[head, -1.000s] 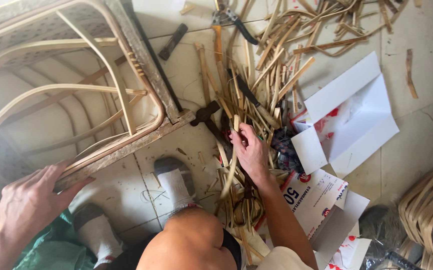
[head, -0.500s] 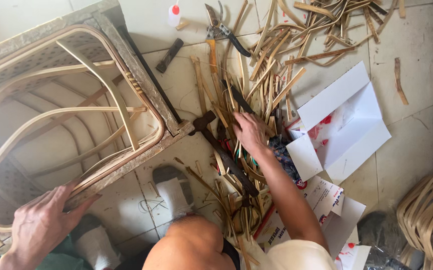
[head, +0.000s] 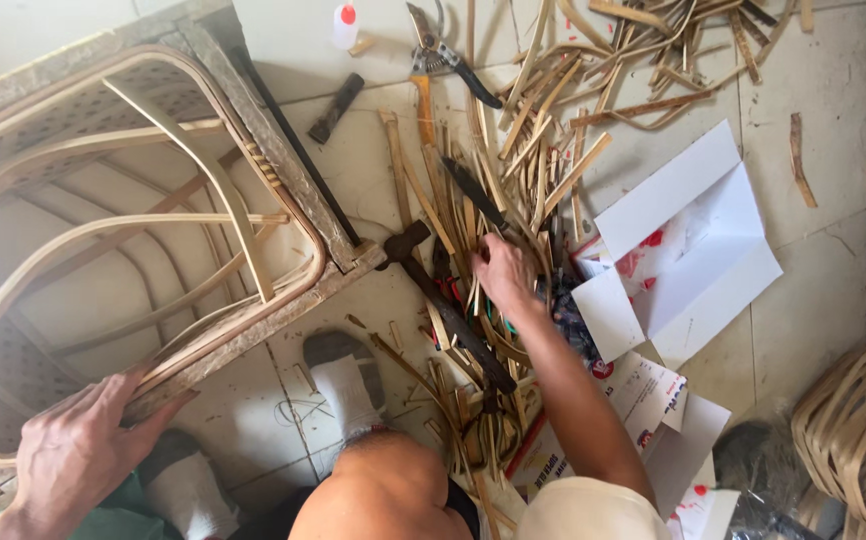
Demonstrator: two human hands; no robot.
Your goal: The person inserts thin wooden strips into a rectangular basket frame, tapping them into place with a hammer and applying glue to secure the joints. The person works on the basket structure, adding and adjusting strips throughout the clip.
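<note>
My left hand [head: 78,455] lies flat with spread fingers on the lower edge of an overturned rattan chair frame [head: 283,190] at the left. My right hand [head: 501,272] reaches into a pile of cane strips [head: 543,130] on the tiled floor. Its fingers are curled where a dark knife blade [head: 471,192] ends, seemingly around the knife's handle. A hammer [head: 450,310] with a dark head lies just left of that hand. My knee [head: 383,490] and a socked foot [head: 343,380] are below.
Pruning shears [head: 440,52], a small white bottle with a red cap [head: 345,25] and a dark chisel-like tool [head: 336,107] lie at the top. Unfolded white cardboard [head: 693,240] and printed papers [head: 643,400] lie right of the strips. A cane coil [head: 853,430] sits bottom right.
My right hand has shifted a little farther up into the strips, toward the knife. My left hand stays on the chair frame. The view has drifted slightly.
</note>
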